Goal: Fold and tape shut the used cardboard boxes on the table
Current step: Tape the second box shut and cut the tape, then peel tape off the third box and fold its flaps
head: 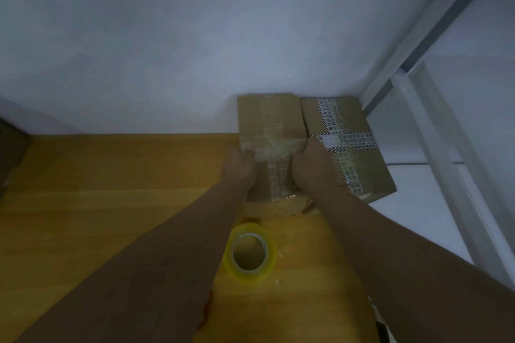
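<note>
Bench [111,189] open left of the plain box [269,125], out to a dark object [11,153] at far left. Wall [167,50] blocks behind; second box [354,131] just beside its right side; tape roll [250,252] sits just in front.

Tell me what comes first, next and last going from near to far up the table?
tape roll → clear-taped box, gripped by the left hand and right hand → white wall

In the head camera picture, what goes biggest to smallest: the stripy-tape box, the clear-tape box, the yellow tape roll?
1. The stripy-tape box and the clear-tape box look about alike, so I won't rank them.
2. The yellow tape roll looks smallest, though it sits nearest the camera.
</note>
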